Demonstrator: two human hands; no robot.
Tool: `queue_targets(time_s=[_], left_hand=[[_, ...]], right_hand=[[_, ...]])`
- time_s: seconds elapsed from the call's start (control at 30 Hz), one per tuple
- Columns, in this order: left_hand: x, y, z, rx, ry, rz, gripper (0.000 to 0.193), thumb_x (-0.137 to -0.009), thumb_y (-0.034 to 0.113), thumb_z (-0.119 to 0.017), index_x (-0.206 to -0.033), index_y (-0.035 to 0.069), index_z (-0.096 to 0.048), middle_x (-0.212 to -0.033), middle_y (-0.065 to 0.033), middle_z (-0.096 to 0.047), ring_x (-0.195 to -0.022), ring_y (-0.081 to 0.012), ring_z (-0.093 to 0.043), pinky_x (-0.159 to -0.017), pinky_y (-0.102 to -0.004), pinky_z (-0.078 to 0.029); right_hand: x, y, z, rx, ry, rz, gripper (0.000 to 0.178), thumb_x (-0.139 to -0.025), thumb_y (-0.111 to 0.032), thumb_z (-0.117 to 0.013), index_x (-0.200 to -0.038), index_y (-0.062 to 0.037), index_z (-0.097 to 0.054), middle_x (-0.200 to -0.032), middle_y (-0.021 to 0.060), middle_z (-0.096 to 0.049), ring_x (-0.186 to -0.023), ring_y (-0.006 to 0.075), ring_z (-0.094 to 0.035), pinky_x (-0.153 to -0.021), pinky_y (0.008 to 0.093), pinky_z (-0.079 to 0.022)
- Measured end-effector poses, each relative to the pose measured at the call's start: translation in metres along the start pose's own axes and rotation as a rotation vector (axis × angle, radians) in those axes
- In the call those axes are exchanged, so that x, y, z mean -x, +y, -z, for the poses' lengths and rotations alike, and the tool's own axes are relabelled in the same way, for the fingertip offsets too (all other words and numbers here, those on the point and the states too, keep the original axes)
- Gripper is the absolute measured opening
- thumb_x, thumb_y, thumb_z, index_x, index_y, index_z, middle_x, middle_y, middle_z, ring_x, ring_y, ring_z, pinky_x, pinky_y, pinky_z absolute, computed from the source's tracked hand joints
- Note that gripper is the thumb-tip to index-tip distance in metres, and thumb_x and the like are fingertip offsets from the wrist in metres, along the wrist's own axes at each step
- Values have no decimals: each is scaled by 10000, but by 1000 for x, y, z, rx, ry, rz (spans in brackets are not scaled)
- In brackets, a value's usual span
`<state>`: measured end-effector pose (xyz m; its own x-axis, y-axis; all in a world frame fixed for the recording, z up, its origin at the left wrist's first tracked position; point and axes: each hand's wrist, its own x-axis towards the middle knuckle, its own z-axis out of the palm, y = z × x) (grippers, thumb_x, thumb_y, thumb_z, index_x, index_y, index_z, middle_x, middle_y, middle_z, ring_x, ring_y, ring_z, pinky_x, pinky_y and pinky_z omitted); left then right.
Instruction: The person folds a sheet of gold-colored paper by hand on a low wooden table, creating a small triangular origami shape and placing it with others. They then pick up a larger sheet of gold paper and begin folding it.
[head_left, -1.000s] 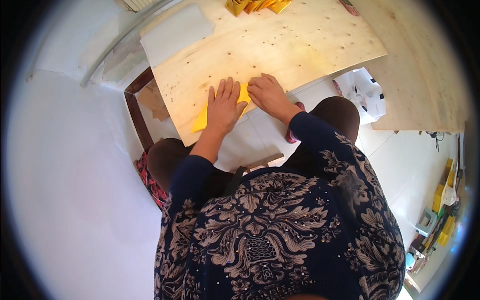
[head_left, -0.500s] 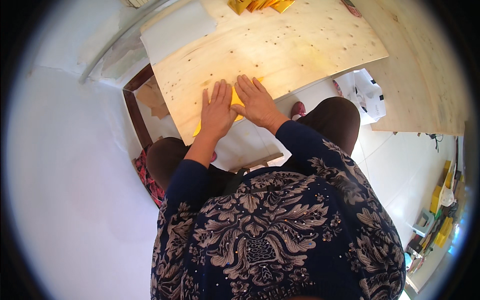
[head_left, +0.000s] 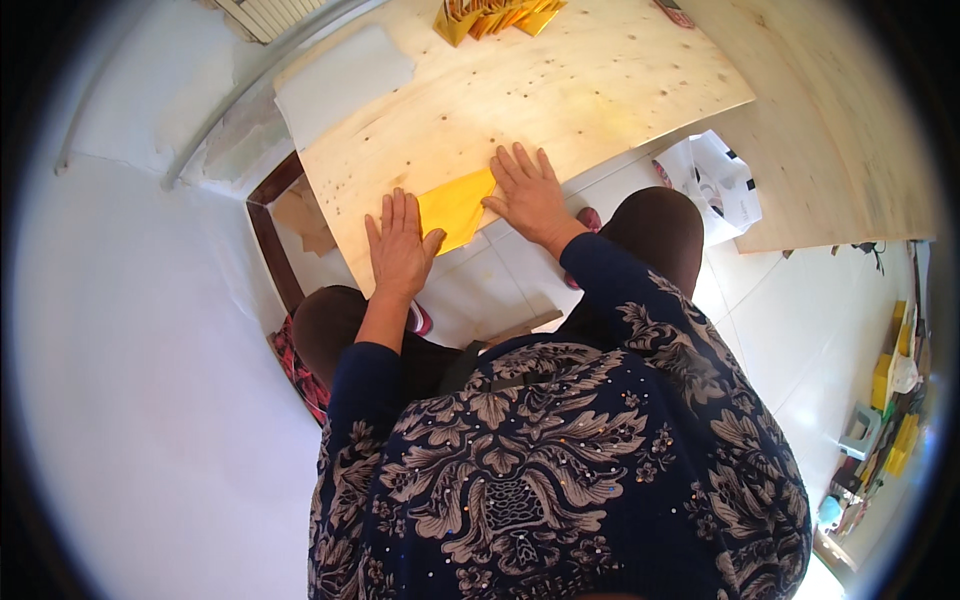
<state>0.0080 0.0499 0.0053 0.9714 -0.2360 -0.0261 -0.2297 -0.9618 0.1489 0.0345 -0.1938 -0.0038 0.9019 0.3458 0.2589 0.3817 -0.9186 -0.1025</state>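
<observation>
A piece of folded yellow paper [head_left: 454, 209] lies at the near edge of the wooden board [head_left: 560, 110], a corner reaching over that edge. My left hand [head_left: 400, 244] rests flat on the paper's left end, fingers stretched out and thumb toward the middle. On its right end lies my right hand [head_left: 529, 195], also flat with the fingers apart. The two palms hide both ends of the paper; its middle shows between them.
Several folded gold paper pieces [head_left: 495, 20] stand at the board's far side. A grey-white sheet [head_left: 345, 85] lies at the far left, and a small red object [head_left: 674, 12] at the far right. Under the board's right side is a white bag [head_left: 712, 190].
My hands have moved apart from the middle, the left one to the left and nearer, the right one to the right. More of the yellow paper now shows between them.
</observation>
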Motion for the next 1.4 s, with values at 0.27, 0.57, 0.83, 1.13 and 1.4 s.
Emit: queue_targets(time_s=[0.27, 0.57, 0.83, 1.13, 1.4], left_hand=[[-2, 2, 2, 7, -22, 5, 751, -938, 473, -503, -1505, 33, -283, -1594, -131, -221, -1485, -280, -152, -1185, -518, -50], [-15, -18, 0, -38, 31, -155, 758, -930, 470, -526, -1500, 28, -291, -1590, -143, -228, -1478, -288, -172, -1184, -518, -77], [-18, 15, 1, 20, 5, -144, 739, -949, 469, -498, -1506, 35, -282, -1592, -145, -221, -1479, -279, -182, -1190, -495, -72], [-5, 1, -8, 48, 61, -74, 767, -934, 506, -487, -1506, 36, -285, -1594, -132, -223, -1485, -258, -159, -1189, -503, -50], [6, -7, -8, 67, 77, 26, 786, -936, 510, -493, -1501, 9, -272, -1591, -156, -219, -1489, -266, -145, -1192, -502, -51]], right_hand=[[-28, -27, 1, -94, 94, 117, 622, -949, -455, -505, -1370, 3, -481, -1478, 181, -410, -1422, 324, -293, -1164, 504, -188], [-21, -36, -16, -66, 6, 29, 634, -951, -441, -497, -1398, 7, -447, -1501, 198, -371, -1430, 319, -281, -1171, 487, -179], [-19, -21, -19, -28, 28, 34, 642, -937, -443, -505, -1398, 0, -454, -1501, 179, -384, -1430, 304, -293, -1173, 499, -171], [-9, 13, 19, 44, 64, -18, 591, -961, -389, -503, -1399, 1, -433, -1511, 194, -346, -1429, 339, -281, -1160, 504, -206], [-11, -55, -11, -87, -1, 232, 556, -966, -374, -484, -1378, -1, -461, -1487, 166, -402, -1418, 294, -315, -1166, 457, -210]])
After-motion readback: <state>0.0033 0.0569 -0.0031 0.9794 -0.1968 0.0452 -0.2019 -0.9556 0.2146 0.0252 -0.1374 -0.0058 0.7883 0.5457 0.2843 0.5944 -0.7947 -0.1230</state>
